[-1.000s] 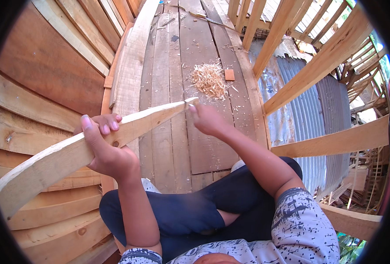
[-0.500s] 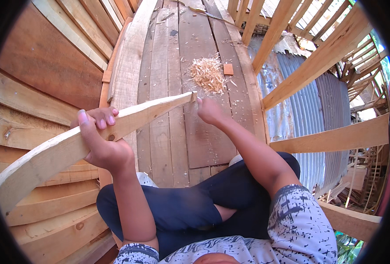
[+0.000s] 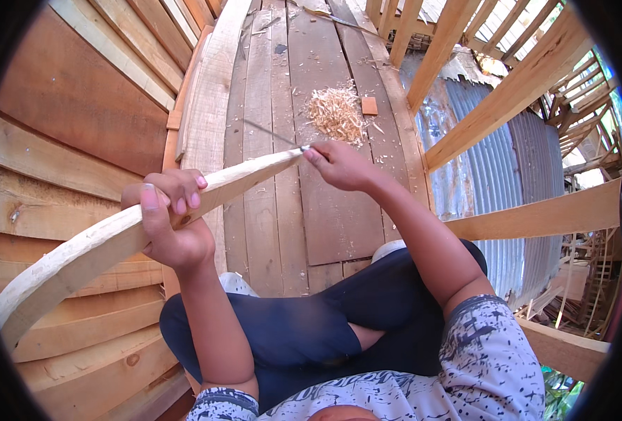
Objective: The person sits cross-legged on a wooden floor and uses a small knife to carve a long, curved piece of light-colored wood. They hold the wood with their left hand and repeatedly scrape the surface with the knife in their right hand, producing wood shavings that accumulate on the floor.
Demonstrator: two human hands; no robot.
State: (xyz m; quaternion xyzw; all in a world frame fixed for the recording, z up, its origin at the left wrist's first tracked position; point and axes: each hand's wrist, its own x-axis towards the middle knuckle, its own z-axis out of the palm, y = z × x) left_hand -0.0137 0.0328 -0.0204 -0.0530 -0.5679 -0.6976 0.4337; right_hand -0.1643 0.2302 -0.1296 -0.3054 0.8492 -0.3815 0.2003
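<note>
Curved wooden stick [image 3: 114, 238]: left hand [image 3: 170, 224] clenched around it; right hand [image 3: 339, 165] grips seemingly a knife [image 3: 272, 133] at its tip.

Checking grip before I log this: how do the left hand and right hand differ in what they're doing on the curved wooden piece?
The left hand wraps round the middle of the curved wooden piece, fingers curled over its top; the right hand sits at the tapered tip, pinching a thin blade. The left hand is nearer the body, the right hand reaches out over the plank floor. Both are closed in a grip.
</note>
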